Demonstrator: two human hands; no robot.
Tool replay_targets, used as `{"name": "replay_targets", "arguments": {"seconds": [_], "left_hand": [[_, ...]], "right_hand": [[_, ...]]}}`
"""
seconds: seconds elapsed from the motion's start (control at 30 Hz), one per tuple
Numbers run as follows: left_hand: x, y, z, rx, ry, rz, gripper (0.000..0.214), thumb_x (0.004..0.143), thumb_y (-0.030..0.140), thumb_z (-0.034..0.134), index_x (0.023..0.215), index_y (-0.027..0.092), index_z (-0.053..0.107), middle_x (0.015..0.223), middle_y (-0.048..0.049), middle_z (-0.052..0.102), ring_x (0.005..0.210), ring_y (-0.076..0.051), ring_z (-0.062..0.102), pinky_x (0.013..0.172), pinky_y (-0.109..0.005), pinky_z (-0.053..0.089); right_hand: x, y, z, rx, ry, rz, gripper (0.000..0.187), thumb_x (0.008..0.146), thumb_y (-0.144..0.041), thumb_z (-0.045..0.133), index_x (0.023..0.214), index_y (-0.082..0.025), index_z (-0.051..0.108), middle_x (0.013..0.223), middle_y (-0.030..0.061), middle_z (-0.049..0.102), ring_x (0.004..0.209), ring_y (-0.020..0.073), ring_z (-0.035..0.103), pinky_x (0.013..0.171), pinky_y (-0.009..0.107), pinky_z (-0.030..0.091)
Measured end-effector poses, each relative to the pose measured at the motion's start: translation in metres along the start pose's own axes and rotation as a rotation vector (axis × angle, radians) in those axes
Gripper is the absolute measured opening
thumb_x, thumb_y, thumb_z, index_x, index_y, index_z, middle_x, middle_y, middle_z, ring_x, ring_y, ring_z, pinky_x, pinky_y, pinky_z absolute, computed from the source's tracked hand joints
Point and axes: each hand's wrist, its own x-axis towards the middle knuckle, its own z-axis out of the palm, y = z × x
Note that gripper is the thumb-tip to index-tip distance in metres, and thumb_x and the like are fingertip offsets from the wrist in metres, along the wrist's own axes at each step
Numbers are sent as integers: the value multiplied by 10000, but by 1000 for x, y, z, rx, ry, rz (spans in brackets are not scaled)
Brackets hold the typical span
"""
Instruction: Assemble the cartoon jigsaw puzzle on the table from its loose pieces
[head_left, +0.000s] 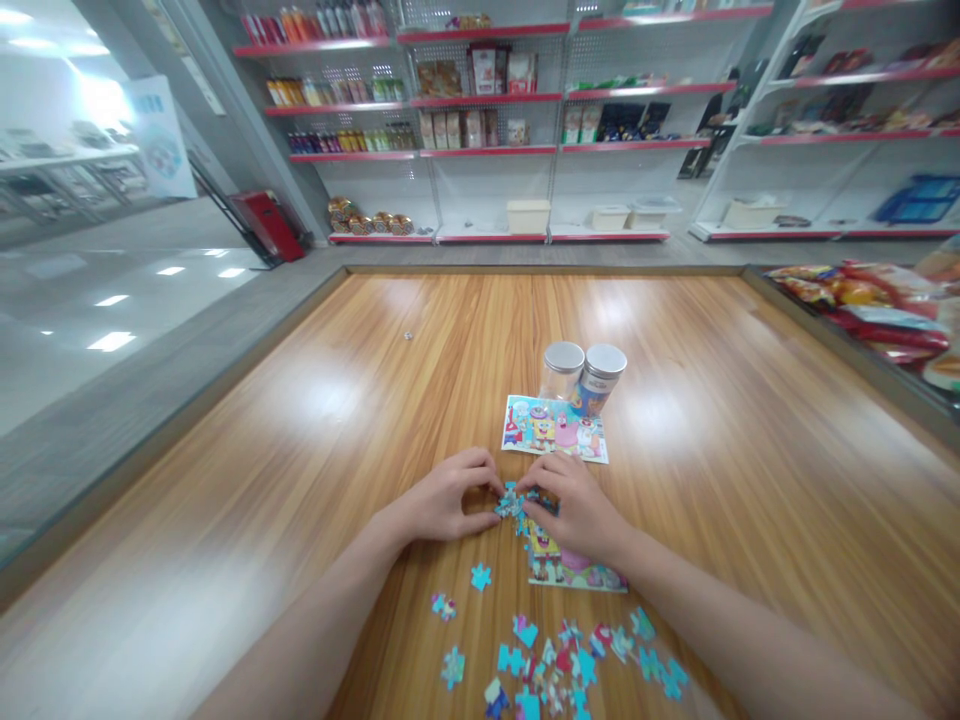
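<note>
On the wooden table, my left hand (pixel 457 495) curls its thumb and fingertips against the left side of a small cluster of light-blue jigsaw pieces (pixel 511 502). From the right, my right hand (pixel 581 510) pinches the same cluster, its fingers hiding part of it. Under and beside my right hand lies a partly assembled jigsaw puzzle (pixel 544 562) with a yellow cartoon figure and pink parts. Just beyond my hands is a printed picture sheet (pixel 551 432) with similar cartoon figures. Loose jigsaw pieces (pixel 585 665) are scattered nearer to me, with a single blue piece (pixel 481 576) below my left hand.
A clear jar (pixel 562 368) and a labelled jar (pixel 602 378), both with silver lids, stand behind the sheet. A tiny object (pixel 408 336) lies at the far left of the table. Snack bags (pixel 885 310) fill the right side; stocked shelves (pixel 487 95) stand beyond.
</note>
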Motion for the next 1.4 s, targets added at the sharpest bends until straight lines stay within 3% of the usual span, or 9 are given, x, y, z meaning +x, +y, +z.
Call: {"name": "replay_targets", "arguments": {"seconds": [0.27,1.07,1.27,1.4], "left_hand": [[1,0,7,51,15,59,179,852,320,742,957,186,687,967,-66,626,931,-202,591,858,-336,476],[3,5,13,189,-13,102,244,876,395,710,1050,224,703,975,-67,642,922,-211,601,838,-342,431],[3,5,12,177,-8,95,213,880,360,696,1037,216,701,959,-64,637,899,-202,594,827,-335,432],[3,6,11,146,3,84,281,874,356,691,1108,203,660,944,-67,639,895,-207,594,819,-326,440]], "right_hand": [[0,1,-1,-135,44,29,165,876,-159,715,1013,-250,703,1006,54,641,1011,258,573,888,428,399],[1,4,0,-83,44,20,141,880,-155,706,988,-245,706,961,44,638,972,239,579,875,412,420],[0,7,1,-126,33,15,283,877,-178,719,1148,-261,714,989,57,643,981,248,579,880,427,432],[0,7,1,-124,27,-3,265,904,-199,693,1159,-263,721,971,60,642,960,241,586,859,418,449]]}}
